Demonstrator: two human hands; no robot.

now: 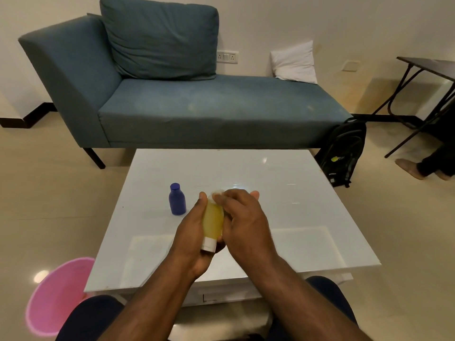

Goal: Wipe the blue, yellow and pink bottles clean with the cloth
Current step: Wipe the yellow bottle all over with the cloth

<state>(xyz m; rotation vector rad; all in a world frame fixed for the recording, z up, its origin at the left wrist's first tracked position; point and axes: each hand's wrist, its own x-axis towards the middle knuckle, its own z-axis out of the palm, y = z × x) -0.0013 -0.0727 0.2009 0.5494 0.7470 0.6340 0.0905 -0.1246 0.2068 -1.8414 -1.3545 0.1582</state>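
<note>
At the centre of the frame our left hand [194, 232] wraps the yellow bottle [213, 221], white cap toward us, while our right hand's [242, 217] fingers press the barely visible cloth [218, 192] on its far end, so we should keep turning it to reach every side.

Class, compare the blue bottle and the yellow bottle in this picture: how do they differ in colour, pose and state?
The blue bottle is dark and opaque; the yellow bottle is pale and see-through. The blue bottle stands upright on the white table, untouched; the yellow bottle is held above it in the left hand, white cap toward the person, while the right hand covers its far end. Both are small and capped.
</note>
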